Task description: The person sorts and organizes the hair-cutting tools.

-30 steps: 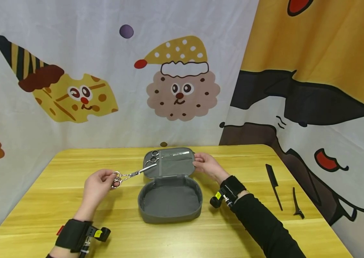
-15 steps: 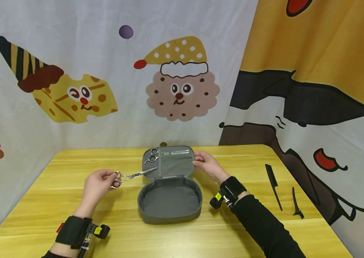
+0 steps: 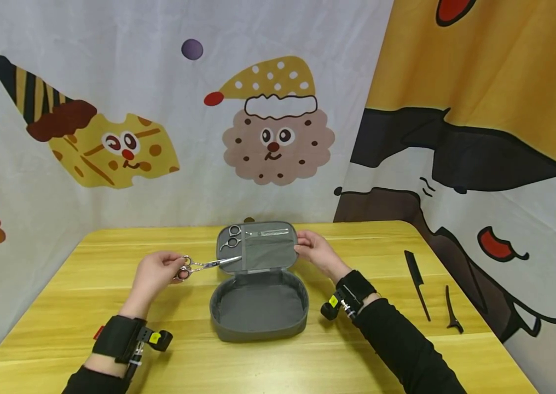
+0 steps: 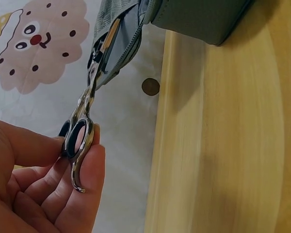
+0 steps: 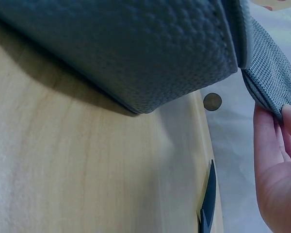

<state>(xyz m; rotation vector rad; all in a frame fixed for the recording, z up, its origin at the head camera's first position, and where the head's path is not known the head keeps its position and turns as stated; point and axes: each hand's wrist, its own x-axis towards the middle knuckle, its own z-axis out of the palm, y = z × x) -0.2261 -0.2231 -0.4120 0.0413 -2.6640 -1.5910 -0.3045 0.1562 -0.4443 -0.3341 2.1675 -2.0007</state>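
My left hand [image 3: 157,273] pinches a pair of silver scissors [image 3: 211,264] by the finger rings. Their blades point right across the left part of the raised lid [image 3: 270,260]; the tip meets the dividing band, and whether it is under the mesh I cannot tell. Thinning scissors [image 3: 274,232] sit higher in the lid's mesh pocket, rings sticking out to the left. With thumb and fingers my right hand [image 3: 318,253] grips the lid's right edge, also seen in the right wrist view, where the mesh lid [image 5: 274,68] is held. The grey case [image 3: 258,332] stands unzipped below.
A black tail comb [image 3: 415,271] and a black hair clip [image 3: 451,312] lie on the right of the wooden table [image 3: 357,350]. Behind the table hangs a cartoon-printed curtain [image 3: 160,82].
My left hand has moved slightly right and up, carrying the scissors further over the lid. The lid has tilted up a little; the right hand keeps its grip.
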